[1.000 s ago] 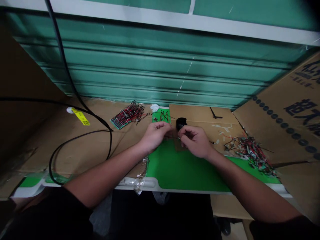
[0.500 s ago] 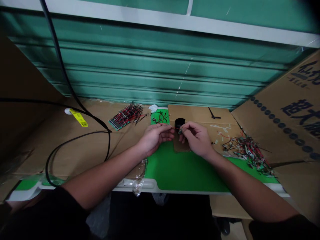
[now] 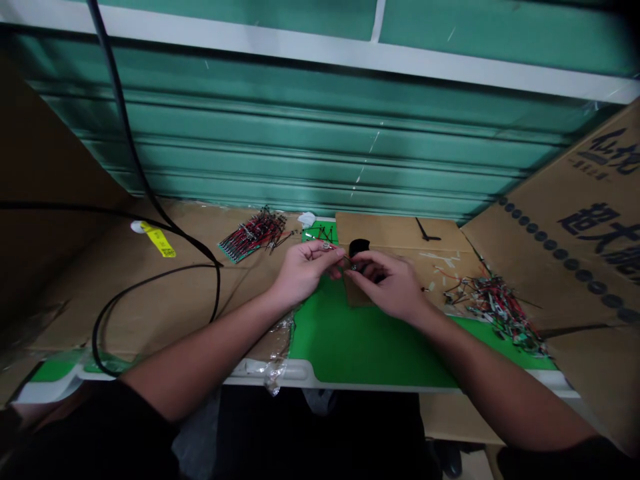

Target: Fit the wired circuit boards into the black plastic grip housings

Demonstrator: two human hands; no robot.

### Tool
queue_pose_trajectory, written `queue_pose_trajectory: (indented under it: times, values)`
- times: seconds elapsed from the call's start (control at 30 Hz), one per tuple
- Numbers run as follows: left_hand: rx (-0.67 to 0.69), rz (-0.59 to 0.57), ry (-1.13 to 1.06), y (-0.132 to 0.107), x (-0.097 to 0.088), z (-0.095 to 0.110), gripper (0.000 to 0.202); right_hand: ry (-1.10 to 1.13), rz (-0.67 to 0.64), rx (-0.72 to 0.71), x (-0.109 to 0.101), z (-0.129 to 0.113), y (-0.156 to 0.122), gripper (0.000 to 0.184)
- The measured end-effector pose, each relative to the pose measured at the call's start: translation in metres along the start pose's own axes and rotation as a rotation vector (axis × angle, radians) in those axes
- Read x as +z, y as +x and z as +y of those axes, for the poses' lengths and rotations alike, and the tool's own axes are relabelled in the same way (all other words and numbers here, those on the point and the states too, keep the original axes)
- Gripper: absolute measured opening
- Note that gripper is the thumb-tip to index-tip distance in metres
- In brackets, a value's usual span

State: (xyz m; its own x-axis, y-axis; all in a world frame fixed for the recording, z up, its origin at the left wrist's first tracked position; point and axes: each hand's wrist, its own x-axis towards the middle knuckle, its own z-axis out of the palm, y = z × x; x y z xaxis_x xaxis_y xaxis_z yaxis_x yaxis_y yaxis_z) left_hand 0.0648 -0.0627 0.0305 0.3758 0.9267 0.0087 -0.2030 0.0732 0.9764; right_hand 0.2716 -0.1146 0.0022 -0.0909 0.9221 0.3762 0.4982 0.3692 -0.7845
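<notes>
- Table (image 3: 380,385): white front rim, crossed at left of centre by crumpled plastic (image 3: 274,367).
- Mat (image 3: 380,347): green, bare below the hands.
- Left hand (image 3: 303,270): thumb and forefinger pinched together on a thin red wire (image 3: 339,252), above the mat's far part.
- Right hand (image 3: 390,280): fingers curled, thumb and fingertips closed on a small part (image 3: 353,267), just beside the left fingertips; its exact form is too small to tell.
- Pile (image 3: 503,307): tangled red and black leads with small boards, to the right, well apart from the hands.
- Black piece (image 3: 359,246): just behind the right hand, partly hidden by it.
- Slivers (image 3: 440,257): white, scattered on cardboard (image 3: 390,228).
- Wired boards (image 3: 253,233): a row with red and black leads, left of the hands.
- Loose leads (image 3: 326,233): dark, beyond the left hand.
- Cable (image 3: 120,100): black, looping at left near a yellow tag (image 3: 160,240).
- Wall (image 3: 300,127): green, ribbed, behind everything.
</notes>
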Motion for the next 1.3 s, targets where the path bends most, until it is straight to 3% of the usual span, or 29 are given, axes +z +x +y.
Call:
queue_pose_trajectory:
  times: [0.4,0.63,0.9,1.3]
  values:
    - [-0.015,0.036,0.002,0.001,0.000,-0.005,0.045,0.025,0.106,0.055,0.002,0.002,0.004,0.031]
    - [-0.074,-0.061,-0.015,-0.002,0.007,-0.014,0.044,0.136,0.116,0.095,0.004,-0.001,0.004,0.027]
    - [-0.047,-0.004,0.011,-0.002,0.006,-0.015,0.037,0.241,0.044,0.146,0.005,-0.002,0.003,0.037]
    - [-0.020,0.005,0.071,-0.002,0.004,-0.009,0.037,0.279,-0.047,0.140,0.000,-0.008,0.004,0.026]
